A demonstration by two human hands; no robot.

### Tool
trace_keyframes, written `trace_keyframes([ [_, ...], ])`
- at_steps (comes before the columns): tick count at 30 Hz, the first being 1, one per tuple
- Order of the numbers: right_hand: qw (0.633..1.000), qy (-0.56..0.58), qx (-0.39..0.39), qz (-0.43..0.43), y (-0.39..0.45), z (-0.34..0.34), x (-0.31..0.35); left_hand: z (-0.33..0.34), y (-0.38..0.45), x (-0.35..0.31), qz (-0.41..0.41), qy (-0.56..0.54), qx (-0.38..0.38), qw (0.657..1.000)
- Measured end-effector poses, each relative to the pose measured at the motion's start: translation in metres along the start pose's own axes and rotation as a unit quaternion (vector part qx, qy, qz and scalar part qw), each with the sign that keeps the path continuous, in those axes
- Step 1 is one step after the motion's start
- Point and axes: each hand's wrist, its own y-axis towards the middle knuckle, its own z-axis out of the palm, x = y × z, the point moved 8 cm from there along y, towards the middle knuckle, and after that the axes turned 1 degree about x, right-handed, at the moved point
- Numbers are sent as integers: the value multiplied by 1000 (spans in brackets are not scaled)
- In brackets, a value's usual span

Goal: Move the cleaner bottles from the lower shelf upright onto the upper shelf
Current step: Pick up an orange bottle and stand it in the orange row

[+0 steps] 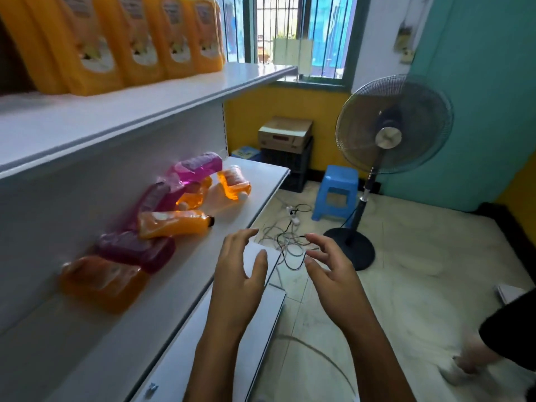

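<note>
Several cleaner bottles lie on their sides in a loose pile on the lower shelf [185,274]: an orange one [171,223] on top, a purple one [136,249] under it, a large orange one [101,282] nearest me, a pink one [194,166] and a small orange one [233,184] farther back. Several tall orange bottles [95,39] stand upright on the upper shelf [121,111]. My left hand [239,277] hovers over the lower shelf's front edge, fingers spread, holding nothing. My right hand [330,274] hovers beside it over the floor, also empty.
A standing fan [391,126] stands on the floor to the right, with tangled cables [290,242] and a blue stool [336,192] near it. Boxes [285,132] sit on a crate in the corner under a barred window. A person's leg [499,338] shows at the right edge.
</note>
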Motion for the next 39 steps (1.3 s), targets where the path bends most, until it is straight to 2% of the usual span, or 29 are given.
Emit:
trace_keyframes([
  [6, 995, -64, 51, -50, 111, 28, 12, 23, 113, 16, 4, -17, -14, 1000],
  [11, 997, -28, 18, -67, 193, 30, 8, 42, 198, 37, -28, -62, -27, 997],
  [15, 998, -42, 19, -43, 235, 36, -24, 69, 222, 60, -51, -76, 3, 996],
  [19, 997, -64, 41, -27, 272, 57, -58, 61, 237, 107, -94, -5, -24, 995],
  [23, 988, -119, 97, -25, 302, 102, -85, 52, 242, 163, -184, 18, -4, 983],
  [26, 976, -169, 133, -31, 331, 130, -96, 59, 250, 180, -205, 22, 1, 979],
  [30, 967, -176, 170, -76, 382, 157, -106, 74, 269, 191, -220, 75, -32, 972],
  [33, 940, -200, 261, -95, 411, 185, -118, 85, 282, 205, -254, 79, -39, 963],
  [36, 904, -163, 372, -131, 427, 211, -115, 89, 289, 215, -275, 55, -44, 959],
  [39, 889, -141, 412, -145, 447, 226, -105, 88, 289, 217, -289, 28, -71, 954],
])
